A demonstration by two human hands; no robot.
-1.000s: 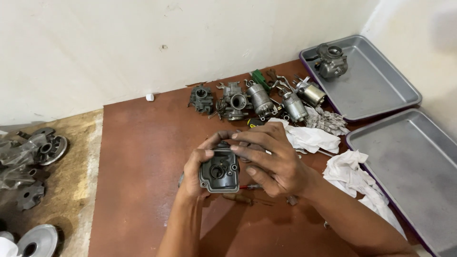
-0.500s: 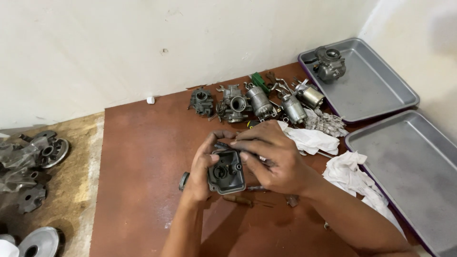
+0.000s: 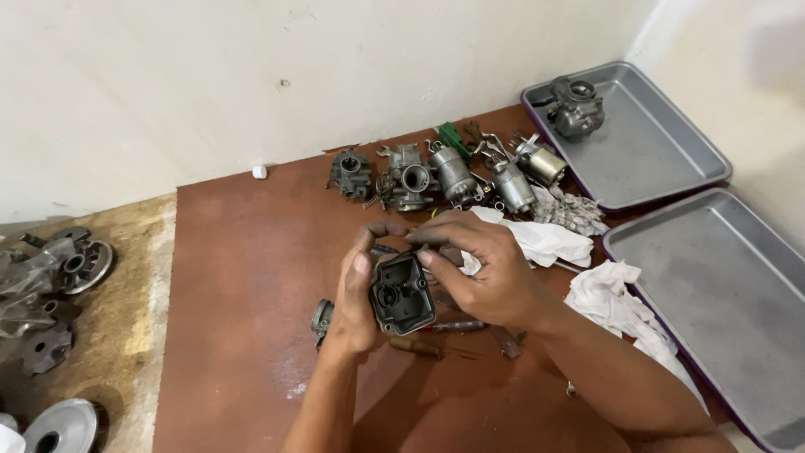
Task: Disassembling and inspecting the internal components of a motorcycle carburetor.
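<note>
From the head camera, the left hand (image 3: 356, 294) cradles a dark carburetor float bowl (image 3: 402, 294) from the side, thumb on its rim, tipping the open hollow upward so the inside faces the eyes. The right hand (image 3: 490, 273) closes around the bowl's far edge, fingertips (image 3: 428, 257) pressing at its top corner to steady it above the brown table (image 3: 243, 277). Carburetor bodies (image 3: 411, 178) line the wall; white rags (image 3: 545, 241) lie near two metal trays (image 3: 671, 159).

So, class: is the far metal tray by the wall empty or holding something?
Holding something. The far tray has one grey carburettor in its back corner; the rest of its floor is bare.
</note>
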